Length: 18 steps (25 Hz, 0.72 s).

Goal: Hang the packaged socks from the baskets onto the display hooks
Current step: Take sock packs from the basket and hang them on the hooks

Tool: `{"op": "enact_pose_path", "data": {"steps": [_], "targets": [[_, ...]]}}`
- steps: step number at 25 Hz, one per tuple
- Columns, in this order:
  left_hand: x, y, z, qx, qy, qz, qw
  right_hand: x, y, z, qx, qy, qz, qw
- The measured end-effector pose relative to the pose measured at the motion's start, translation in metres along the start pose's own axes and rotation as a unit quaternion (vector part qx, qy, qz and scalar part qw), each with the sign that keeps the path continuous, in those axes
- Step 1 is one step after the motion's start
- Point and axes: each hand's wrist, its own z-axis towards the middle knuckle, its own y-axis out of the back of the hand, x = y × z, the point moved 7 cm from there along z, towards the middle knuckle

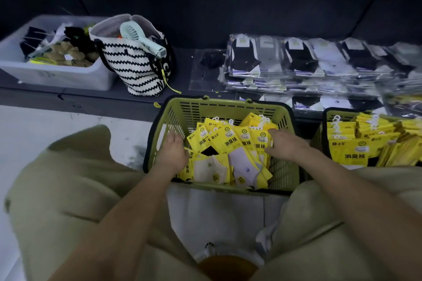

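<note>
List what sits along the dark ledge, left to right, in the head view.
white plastic bin → zigzag-striped tote bag → flat clear sleeve holding a dark sock → stacks of clear-wrapped socks

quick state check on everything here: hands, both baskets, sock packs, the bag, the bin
left hand: open, inside the green basket, left of the packs
right hand: open, fingers against the packs' right side
green basket: partly filled
yellow sock packs: leaning loose, none lifted
second basket: holds more yellow packs
striped bag: open, fan sticking out
clear bin: lidless, holding socks
</note>
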Motion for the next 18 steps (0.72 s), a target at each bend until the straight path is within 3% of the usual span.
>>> {"op": "enact_pose_path", "data": {"steps": [2,5,8,11,14,18], "targets": [[-0.003,-0.02,0.002,0.013,-0.007,-0.041,0.999,0.005,-0.011,0.013,0.007,-0.004,0.028,1.0],[-0.001,-0.04,0.02,0.026,0.054,-0.172,0.983,0.007,-0.036,0.032,0.006,-0.041,0.122,0.992],[-0.013,-0.059,0.046,0.074,0.111,-0.277,0.952,-0.007,-0.057,0.045,-0.058,-0.141,0.226,0.962],[-0.03,-0.077,0.065,0.137,0.157,-0.295,0.932,-0.015,-0.079,0.055,-0.033,-0.206,0.306,0.929],[-0.04,-0.089,0.078,0.18,0.177,-0.31,0.917,-0.012,-0.088,0.066,-0.016,-0.213,0.289,0.933],[-0.064,-0.096,0.088,0.201,0.172,-0.383,0.885,-0.004,-0.087,0.067,-0.073,-0.214,0.243,0.943]]}}
